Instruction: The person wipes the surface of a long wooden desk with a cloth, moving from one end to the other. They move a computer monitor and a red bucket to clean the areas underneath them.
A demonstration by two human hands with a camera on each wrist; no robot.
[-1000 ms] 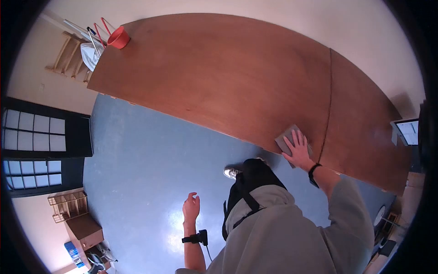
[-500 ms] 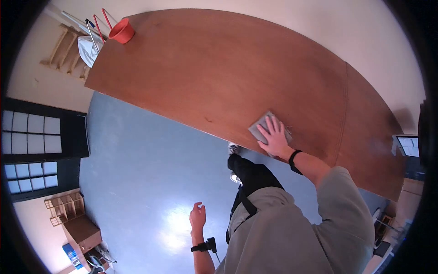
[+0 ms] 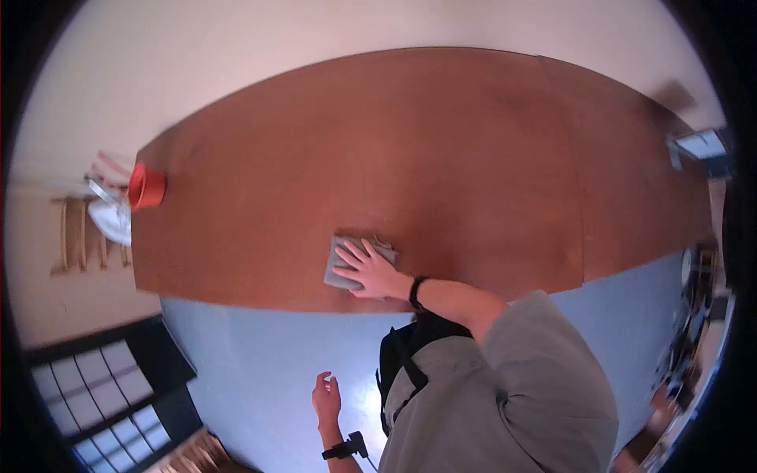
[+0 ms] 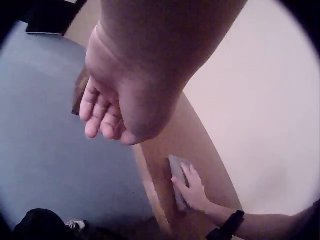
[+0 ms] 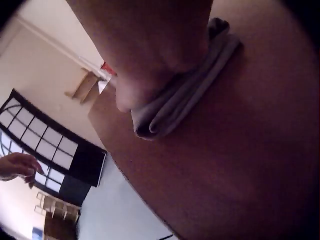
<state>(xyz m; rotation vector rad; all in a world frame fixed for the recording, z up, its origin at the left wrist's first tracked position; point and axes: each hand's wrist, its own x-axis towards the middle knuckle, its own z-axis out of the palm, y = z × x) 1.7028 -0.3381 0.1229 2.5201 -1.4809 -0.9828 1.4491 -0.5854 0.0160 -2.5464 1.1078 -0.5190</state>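
A folded grey cloth [image 3: 339, 268] lies on the brown table [image 3: 441, 158] close to its front edge. My right hand [image 3: 371, 272] presses flat on it, fingers spread and pointing left. In the right wrist view the cloth [image 5: 175, 107] shows rolled folds under the palm, and the fingers are mostly hidden. My left hand [image 3: 326, 398] hangs over the floor in front of the table, touching nothing. The left wrist view shows the left hand [image 4: 130, 100] with loosely bent fingers, and the right hand [image 4: 195, 192] on the cloth [image 4: 177, 185].
A red bucket [image 3: 147, 186] stands at the table's left end, beside a wooden rack [image 3: 75, 236] and a white bag [image 3: 110, 221]. A laptop [image 3: 700, 146] is at the far right. Dark-framed windows [image 3: 95, 386] are at the lower left, above the blue floor [image 3: 260, 347].
My right hand and the cloth have moved left along the table. The head view has turned, so the table's front edge lies more level and the bucket appears lower.
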